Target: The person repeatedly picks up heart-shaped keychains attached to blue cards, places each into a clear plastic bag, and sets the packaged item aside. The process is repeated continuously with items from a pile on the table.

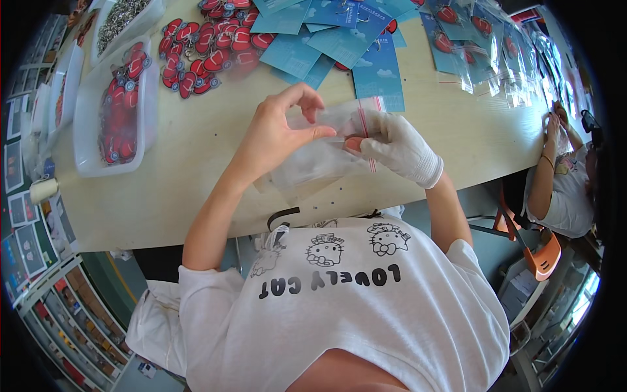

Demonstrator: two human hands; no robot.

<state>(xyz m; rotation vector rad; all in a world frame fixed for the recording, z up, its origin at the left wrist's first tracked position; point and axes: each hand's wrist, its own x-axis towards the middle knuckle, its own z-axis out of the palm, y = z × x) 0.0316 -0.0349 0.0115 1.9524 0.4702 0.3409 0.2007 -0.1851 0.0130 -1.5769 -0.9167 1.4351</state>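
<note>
A long pale wooden table (196, 150) runs across the room, lit evenly with soft daylight that shows brightest at the lower right, where a window (581, 297) seems to stand. Beside the table's right end is an orange chair (545, 258) on a grey-blue floor (486, 248). Along the left edge stand shelves (62, 313) packed with small coloured goods, and above them a dark green wall (10, 215) hung with framed pictures (29, 238).
</note>
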